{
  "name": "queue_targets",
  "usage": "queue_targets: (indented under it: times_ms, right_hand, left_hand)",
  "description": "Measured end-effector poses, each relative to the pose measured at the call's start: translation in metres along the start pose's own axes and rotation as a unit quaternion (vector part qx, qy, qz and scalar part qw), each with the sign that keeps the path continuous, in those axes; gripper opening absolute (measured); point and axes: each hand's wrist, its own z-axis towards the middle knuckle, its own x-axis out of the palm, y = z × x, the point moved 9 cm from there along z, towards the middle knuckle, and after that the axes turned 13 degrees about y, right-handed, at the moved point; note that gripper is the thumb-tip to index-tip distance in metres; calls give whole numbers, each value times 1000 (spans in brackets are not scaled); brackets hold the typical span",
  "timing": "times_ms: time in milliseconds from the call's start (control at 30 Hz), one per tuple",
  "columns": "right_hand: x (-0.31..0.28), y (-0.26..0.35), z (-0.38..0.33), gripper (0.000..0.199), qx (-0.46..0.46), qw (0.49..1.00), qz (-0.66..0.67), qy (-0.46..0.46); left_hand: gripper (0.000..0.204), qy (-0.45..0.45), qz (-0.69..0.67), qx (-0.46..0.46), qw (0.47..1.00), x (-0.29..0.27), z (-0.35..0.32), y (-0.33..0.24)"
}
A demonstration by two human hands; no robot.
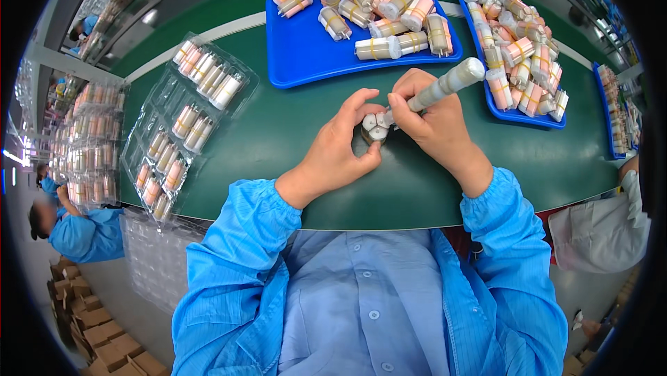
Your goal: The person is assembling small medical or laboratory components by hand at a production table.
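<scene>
My left hand grips a small bundle of cylinders between thumb and fingers, stood on end so several round whitish ends face up. My right hand is wrapped round a thick, pale grey, pen-like tool, tilted with its rounded end up to the right. The tool's lower end points at the bundle's right side; whether it touches is hidden by my fingers. Just beyond my hands lies a blue tray with several similar bundles, pink, white and grey-beige, held by yellow bands.
A second blue tray, heaped with bundles, stands right on the green table. A clear plastic blister tray, partly filled with bundles, lies left, near stacked filled trays. A co-worker in blue is at far left, above cardboard boxes.
</scene>
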Motion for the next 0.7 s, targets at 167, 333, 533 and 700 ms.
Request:
queue_targets:
  times_ms: [167,333,533,700]
  right_hand:
    - [5,-1,2,15,14,999,-25,25]
    - [8,-5,1,17,52,997,-32,39]
    - [8,-8,-3,16,37,999,-7,23]
    - [-13,-7,0,15,49,995,75,-48]
  left_hand:
    - [83,5,-6,0,1000,1,1,4]
    - [81,-48,135,-17,989,-7,-2,-1]
    - [75,-88,135,-20,987,-4,-2,0]
    - [77,-68,19,5,997,-5,-1,7]
